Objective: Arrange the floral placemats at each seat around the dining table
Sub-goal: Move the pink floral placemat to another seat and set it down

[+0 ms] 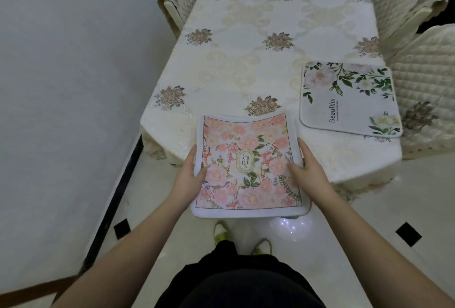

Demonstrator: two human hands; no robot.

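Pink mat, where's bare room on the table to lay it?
Free: the near left end, left of the white mat, and the whole middle beyond. Crowded: the near right edge, where that mat lies. Both hands hold the pink mat.

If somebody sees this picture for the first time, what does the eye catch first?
First, the pink placemat, held at its sides by the left hand and right hand over the table's near end. Next, the white placemat with green leaves, lying flat at the table's right edge before a quilted chair.
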